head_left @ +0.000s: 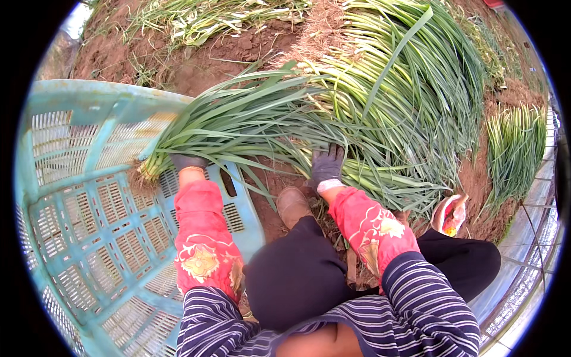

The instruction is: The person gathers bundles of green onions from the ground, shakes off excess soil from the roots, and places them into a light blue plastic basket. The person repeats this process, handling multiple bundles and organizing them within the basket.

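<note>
My left hand (189,161), in a dark glove, is closed around the stalks of a bundle of long green leafy plants (241,114), like garlic or leek greens. Its pale stalks and brown roots hang over the inside of a blue-green plastic crate (247,209), and its leaves stretch right. My right hand (328,165), also gloved, lies with its fingers among leaves and stalks at the near edge of a large pile of the same plants (392,85). Leaves partly cover its fingertips, so whether it grips any stalks cannot be told.
Loose plants (214,22) lie on the brown soil (232,49) at the top. A smaller row of plants (517,147) stands at the right, near pale sheeting (531,227). My shoe (292,205) and knees are close below my hands, and the crate fills the left side.
</note>
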Demonstrator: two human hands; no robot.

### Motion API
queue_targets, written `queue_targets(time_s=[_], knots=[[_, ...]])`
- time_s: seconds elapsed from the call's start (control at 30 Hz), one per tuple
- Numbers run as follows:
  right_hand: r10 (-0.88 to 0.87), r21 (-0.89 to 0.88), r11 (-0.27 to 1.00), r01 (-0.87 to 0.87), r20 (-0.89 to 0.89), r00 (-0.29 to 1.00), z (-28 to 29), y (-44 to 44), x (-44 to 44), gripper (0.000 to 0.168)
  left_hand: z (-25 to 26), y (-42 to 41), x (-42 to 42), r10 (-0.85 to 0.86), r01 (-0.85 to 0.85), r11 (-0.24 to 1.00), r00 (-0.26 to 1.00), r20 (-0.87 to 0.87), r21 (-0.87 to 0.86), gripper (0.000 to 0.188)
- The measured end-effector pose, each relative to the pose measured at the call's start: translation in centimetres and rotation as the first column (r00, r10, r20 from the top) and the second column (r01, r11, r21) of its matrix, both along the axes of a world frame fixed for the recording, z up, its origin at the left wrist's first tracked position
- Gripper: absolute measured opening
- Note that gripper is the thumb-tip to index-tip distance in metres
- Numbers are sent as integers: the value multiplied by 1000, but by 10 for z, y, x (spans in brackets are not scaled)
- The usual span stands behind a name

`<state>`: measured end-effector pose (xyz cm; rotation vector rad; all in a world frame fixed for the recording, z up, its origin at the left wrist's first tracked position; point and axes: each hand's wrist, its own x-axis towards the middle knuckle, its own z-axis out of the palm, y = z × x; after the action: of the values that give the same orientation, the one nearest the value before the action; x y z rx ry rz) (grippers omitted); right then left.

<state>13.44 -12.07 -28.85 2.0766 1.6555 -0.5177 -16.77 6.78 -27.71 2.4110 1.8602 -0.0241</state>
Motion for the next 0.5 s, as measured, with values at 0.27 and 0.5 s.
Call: queue_targets(time_s=[0.27,0.5], knots=[[-5,16,1000,9,-263,965,20,-14,48,88,-3,8,-7,-55,54,992,998,-6,-110,64],[-312,-429,899,87,-491,814,177,-30,117,105,49,-23,14,116,-79,990,934,339,-119,57]])
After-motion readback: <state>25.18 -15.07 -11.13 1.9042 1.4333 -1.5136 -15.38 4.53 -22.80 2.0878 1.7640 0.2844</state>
